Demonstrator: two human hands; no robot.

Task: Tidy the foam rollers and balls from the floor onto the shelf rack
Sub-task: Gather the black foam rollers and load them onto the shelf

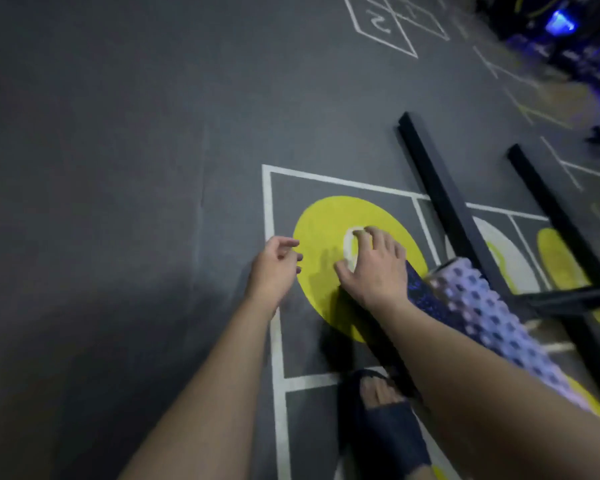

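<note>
Left hand: your left hand (278, 261) hangs over the floor (118, 168) at the edge of the yellow circle (321, 230), fingers loosely curled and holding nothing.
Right hand: your right hand (374, 268) is spread downward over the middle of the yellow circle, fingertips curved, nothing gripped that you can see; the pale shape under the fingers looks like a painted numeral, not an object.
Purple roller: the knobbly purple foam roller (499, 313) lies on the floor just beside your right forearm, running from near the wrist back toward your elbow.
Dark roller: a dark speckled roller (417, 289) shows only as a sliver between your right hand and the purple roller; most of it is hidden by the arm.
Balls: none can be made out in this view.
Rack: black frame bars (444, 202) stand on the floor to your right, likely the shelf rack's base; the shelves themselves are out of view.
Your foot: a dark sandal (388, 424) sits just behind the hands.
Handling: expect foam to be light, springy and hard to damage; the bumps should give good purchase, the smoother dark one may roll away.
Where to hold: wrap a hand around the middle of the barrel, or pinch both ends with two hands.
Progress: judged early, with both rollers on the floor.
</note>
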